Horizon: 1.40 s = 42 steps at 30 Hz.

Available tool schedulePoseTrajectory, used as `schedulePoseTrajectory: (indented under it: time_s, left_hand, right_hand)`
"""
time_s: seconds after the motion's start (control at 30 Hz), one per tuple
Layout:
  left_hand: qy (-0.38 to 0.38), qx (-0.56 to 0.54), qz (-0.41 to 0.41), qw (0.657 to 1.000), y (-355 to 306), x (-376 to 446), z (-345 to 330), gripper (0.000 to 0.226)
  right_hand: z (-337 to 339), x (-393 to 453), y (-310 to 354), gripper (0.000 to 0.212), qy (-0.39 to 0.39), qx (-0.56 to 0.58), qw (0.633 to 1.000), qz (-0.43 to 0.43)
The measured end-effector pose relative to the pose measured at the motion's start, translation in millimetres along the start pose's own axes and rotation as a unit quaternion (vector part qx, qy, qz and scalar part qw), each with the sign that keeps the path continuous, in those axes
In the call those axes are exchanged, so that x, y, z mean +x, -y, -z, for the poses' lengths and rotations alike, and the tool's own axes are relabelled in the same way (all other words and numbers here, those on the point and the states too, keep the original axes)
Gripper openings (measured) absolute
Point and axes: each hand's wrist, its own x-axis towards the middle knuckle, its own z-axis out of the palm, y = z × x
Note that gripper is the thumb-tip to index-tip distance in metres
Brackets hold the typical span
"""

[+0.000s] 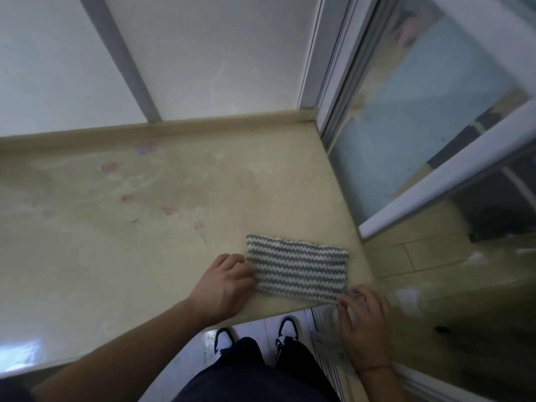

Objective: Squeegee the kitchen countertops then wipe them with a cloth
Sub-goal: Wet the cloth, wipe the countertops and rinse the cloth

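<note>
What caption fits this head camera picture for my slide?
Both hands, left and right, hold a grey-and-white striped cloth by its edges on a smeared beige countertop.

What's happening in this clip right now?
A person stands at a beige countertop with a folded grey-and-white striped cloth lying near its front right corner. The left hand holds the cloth's left edge, and the right hand has its fingers at the cloth's near right corner. No squeegee is in view. Faint reddish smudges show on the countertop, so wiping looks about to start or just under way.
</note>
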Motion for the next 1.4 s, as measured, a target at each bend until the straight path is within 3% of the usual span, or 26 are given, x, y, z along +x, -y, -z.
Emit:
schedulePoseTrajectory:
  time_s: [0.17, 0.3, 0.4, 0.47, 0.57, 0.7, 0.9, 1.0, 1.13, 1.27, 1.4]
  left_hand:
    - [-0.010, -0.067, 0.039, 0.997, -12, -8, 18, 0.014]
    - [-0.057, -0.099, 0.174, 0.978, -14, 14, 22, 0.009]
    - [-0.069, -0.066, 0.294, 0.951, -9, 35, 20, 0.031]
    - [-0.060, -0.040, 0.229, 0.971, -7, 36, 14, 0.031]
    - [0.003, -0.020, 0.076, 0.997, -8, 24, -3, 0.023]
    - [0.032, -0.032, 0.103, 0.994, -8, 20, -22, 0.021]
    - [0.039, -0.028, 0.056, 0.997, -26, 31, -27, 0.014]
    - [0.059, -0.049, 0.016, 0.997, -54, 29, -39, 0.021]
    - [0.043, -0.095, 0.032, 0.994, -68, 35, -44, 0.027]
    - [0.037, -0.094, -0.056, 0.993, -53, 20, -51, 0.028]
    - [0.038, -0.079, -0.114, 0.990, -34, 20, -48, 0.033]
  right_hand:
    - [16, -5, 19, 0.037, -0.047, 0.115, 0.992, -0.031]
    - [17, 30, 36, 0.022, -0.096, 0.152, 0.980, -0.088]
    - [11, 60, 42, 0.024, -0.113, 0.146, 0.972, -0.148]
    - [7, 63, 42, 0.023, -0.112, 0.126, 0.975, -0.145]
    - [-6, 53, 42, 0.017, -0.035, 0.090, 0.994, -0.058]
    - [-27, 47, 40, 0.021, 0.008, 0.011, 1.000, 0.006]
    - [-18, 58, 16, 0.026, 0.002, -0.062, 0.998, 0.007]
    - [-5, 48, -8, 0.031, 0.004, -0.114, 0.993, -0.026]
    - [-4, 37, -8, 0.032, -0.029, -0.120, 0.992, -0.026]
    - [-13, 9, -5, 0.059, 0.007, -0.093, 0.995, 0.022]
    - [-21, 12, -9, 0.062, 0.010, -0.076, 0.997, 0.014]
